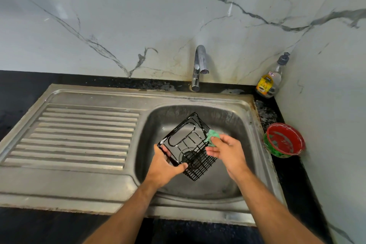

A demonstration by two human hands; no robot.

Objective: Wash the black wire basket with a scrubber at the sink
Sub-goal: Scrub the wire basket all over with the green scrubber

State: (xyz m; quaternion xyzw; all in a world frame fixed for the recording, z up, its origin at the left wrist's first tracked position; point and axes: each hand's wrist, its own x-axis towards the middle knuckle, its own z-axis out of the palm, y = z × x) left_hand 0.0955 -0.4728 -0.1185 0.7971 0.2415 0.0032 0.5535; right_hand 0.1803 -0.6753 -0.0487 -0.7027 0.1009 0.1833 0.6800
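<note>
The black wire basket (188,144) is held tilted over the steel sink bowl (233,117), with soap foam on its upper frame. My left hand (165,166) grips its lower left edge, thumb curled round the frame. My right hand (225,150) pinches a green scrubber (213,136) and presses it against the basket's right side. The sink drain shows through the wires.
A chrome tap (199,65) stands behind the bowl, no water running. A dish soap pump bottle (270,79) sits in the back right corner. A red and green bowl (284,140) stands on the black counter at the right. The ribbed drainboard (79,134) lies to the left.
</note>
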